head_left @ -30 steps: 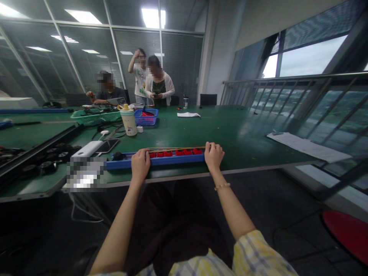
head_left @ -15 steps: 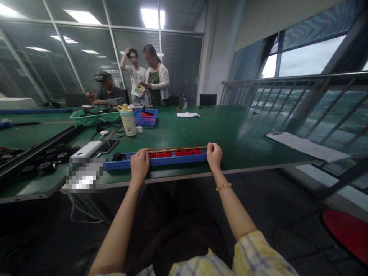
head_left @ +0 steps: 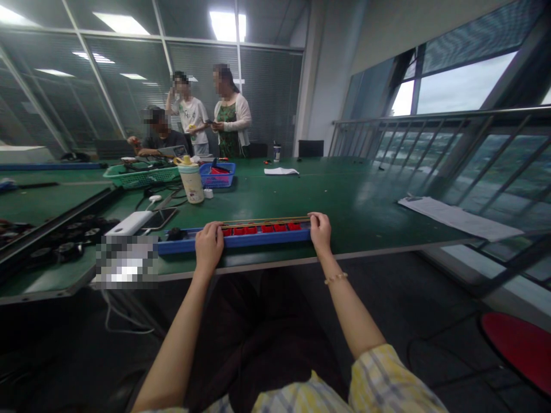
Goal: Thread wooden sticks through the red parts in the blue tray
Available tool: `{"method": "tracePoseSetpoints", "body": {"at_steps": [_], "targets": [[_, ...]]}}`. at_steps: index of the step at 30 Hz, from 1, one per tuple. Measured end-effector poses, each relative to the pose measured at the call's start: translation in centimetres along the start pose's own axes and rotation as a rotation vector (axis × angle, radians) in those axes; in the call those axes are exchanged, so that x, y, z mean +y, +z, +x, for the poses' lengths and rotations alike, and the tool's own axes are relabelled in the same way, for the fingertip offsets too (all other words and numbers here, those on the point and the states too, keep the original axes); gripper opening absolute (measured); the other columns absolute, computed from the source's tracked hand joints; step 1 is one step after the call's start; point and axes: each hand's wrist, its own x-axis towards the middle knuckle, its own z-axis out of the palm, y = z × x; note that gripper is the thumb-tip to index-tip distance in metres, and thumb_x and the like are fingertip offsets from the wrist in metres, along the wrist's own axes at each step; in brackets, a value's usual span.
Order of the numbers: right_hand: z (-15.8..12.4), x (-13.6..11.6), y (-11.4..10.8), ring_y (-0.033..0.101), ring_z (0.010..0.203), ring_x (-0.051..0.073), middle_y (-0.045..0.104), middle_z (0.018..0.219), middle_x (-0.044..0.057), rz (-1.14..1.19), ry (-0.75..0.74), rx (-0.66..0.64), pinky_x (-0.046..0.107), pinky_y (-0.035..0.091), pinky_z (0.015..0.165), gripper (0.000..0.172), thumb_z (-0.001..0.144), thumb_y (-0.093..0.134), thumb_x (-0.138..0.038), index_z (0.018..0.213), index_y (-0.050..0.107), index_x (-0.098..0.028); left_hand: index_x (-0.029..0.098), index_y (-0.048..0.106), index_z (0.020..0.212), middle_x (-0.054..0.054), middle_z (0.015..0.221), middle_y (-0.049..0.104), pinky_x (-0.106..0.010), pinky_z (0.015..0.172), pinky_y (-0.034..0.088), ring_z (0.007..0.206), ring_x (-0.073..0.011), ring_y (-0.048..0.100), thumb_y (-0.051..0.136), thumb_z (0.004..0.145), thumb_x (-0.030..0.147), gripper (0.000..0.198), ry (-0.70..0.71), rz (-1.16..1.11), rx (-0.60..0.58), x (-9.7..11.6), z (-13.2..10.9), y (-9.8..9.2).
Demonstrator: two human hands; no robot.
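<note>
Head view: the left hand [head_left: 209, 248] and right hand [head_left: 319, 232] stay curled closed on a blue tray [head_left: 181, 236], which lies lengthwise along the near edge of the green surface [head_left: 344, 212]. A thin rod [head_left: 267, 219] runs along the tray above a row of red blocks [head_left: 267, 228]. Neither hand has shifted since a second ago; only the far-left person in a white cardigan [head_left: 230, 117] has moved.

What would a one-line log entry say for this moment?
left hand: on blue tray | right hand: on its end | red parts: in row
</note>
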Motion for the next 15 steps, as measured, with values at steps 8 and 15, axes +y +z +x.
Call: {"method": "tracePoseSetpoints", "body": {"at_steps": [8,15], "targets": [[0.08,0.02,0.07,0.058,0.092,0.022,0.064,0.094,0.010,-0.004,-0.013,0.000,0.036,0.047,0.081,0.027,0.088,0.041,-0.029,0.087,0.066,-0.019,0.020,0.061,0.101,-0.010,0.105,0.067,-0.039,0.086,0.044,0.101,-0.0259,0.062,0.035,0.096,0.032,0.029,-0.013,-0.014,0.013,0.00,-0.01,-0.04],[0.05,0.36,0.33,0.059,0.091,0.022,0.064,0.090,0.009,-0.018,-0.020,-0.022,0.037,0.046,0.086,0.026,0.087,0.042,-0.028,0.084,0.066,-0.019,0.020,0.061,0.099,-0.010,0.103,0.066,-0.039,0.087,0.045,0.099,-0.0260,0.061,0.037,0.096,0.033,0.028,-0.009,-0.024,0.027,-0.05,-0.03,-0.01]]}}
